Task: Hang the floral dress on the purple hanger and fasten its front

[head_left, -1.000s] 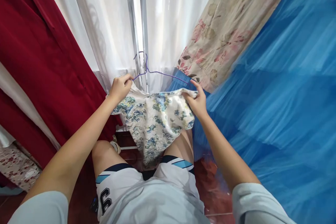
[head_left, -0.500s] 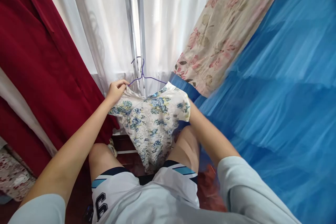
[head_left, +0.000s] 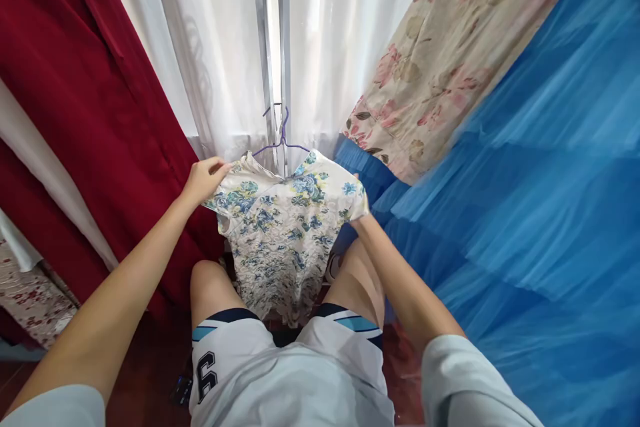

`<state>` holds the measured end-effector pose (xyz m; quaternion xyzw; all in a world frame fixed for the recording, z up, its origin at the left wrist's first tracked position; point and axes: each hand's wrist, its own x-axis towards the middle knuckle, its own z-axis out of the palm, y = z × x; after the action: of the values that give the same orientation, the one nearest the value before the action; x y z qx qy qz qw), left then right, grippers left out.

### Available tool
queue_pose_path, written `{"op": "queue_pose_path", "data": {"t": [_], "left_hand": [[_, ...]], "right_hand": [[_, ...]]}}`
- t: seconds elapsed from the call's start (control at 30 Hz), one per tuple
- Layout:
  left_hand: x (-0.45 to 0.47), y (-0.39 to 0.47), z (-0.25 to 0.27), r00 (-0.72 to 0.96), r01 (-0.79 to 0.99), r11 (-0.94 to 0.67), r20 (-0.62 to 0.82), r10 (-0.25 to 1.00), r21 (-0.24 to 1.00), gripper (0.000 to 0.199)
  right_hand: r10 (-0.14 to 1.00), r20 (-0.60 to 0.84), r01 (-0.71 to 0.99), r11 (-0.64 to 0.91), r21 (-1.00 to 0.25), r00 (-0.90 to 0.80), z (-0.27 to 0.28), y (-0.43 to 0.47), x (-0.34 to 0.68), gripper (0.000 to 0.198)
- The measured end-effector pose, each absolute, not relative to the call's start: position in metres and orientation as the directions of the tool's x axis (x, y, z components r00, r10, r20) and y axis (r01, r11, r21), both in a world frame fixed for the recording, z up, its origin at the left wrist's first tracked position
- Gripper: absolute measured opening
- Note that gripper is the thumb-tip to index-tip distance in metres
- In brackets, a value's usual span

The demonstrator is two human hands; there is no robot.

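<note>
A white short-sleeved blouse with blue, green and yellow flowers (head_left: 285, 227) hangs on a purple wire hanger (head_left: 283, 140), stretched between both hands. My left hand (head_left: 206, 177) pinches the blouse at its left shoulder, near the top of the sleeve. At the other side, my right hand (head_left: 357, 178) is mostly covered by the right sleeve, and only a fingertip shows at the sleeve's upper edge. It appears to hold the sleeve cloth out to the side. The ends of the hanger are inside the blouse's shoulders.
The hanger's hook meets a narrow metal post (head_left: 265, 33) before a white curtain (head_left: 220, 47). Dark red cloth (head_left: 120, 133) hangs at left. A beige floral cloth (head_left: 420, 80) and layered blue tulle (head_left: 530, 200) hang at right. My bare knees (head_left: 215, 287) flank the blouse.
My left hand has moved outward along the shoulder, from the collar towards the sleeve. The blouse is spread wider and flatter, and a right fingertip now shows. The view has shifted slightly.
</note>
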<state>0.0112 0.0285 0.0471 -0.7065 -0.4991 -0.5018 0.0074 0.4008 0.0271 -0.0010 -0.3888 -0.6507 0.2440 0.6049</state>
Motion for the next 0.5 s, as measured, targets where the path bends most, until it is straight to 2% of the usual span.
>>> {"op": "queue_pose_path", "data": {"t": [0.1, 0.27, 0.37, 0.5], "left_hand": [[0.008, 0.017, 0.032, -0.101, 0.628, -0.534, 0.74, 0.665, 0.566, 0.028], [0.034, -0.002, 0.05, -0.278, 0.528, -0.57, 0.763, 0.584, 0.629, 0.03], [0.049, -0.012, 0.073, -0.299, 0.522, -0.584, 0.775, 0.556, 0.621, 0.03], [0.05, -0.012, 0.092, -0.245, 0.509, -0.61, 0.781, 0.574, 0.608, 0.028]], "right_hand": [[0.864, 0.503, 0.043, 0.502, -0.864, 0.033, 0.002, 0.023, 0.418, 0.062], [0.877, 0.466, -0.123, 0.479, -0.869, 0.121, 0.027, 0.026, 0.43, 0.043], [0.866, 0.463, -0.19, 0.494, -0.848, 0.186, 0.043, 0.036, 0.432, 0.037], [0.837, 0.483, -0.222, 0.538, -0.813, 0.258, 0.049, 0.045, 0.427, 0.033]]}}
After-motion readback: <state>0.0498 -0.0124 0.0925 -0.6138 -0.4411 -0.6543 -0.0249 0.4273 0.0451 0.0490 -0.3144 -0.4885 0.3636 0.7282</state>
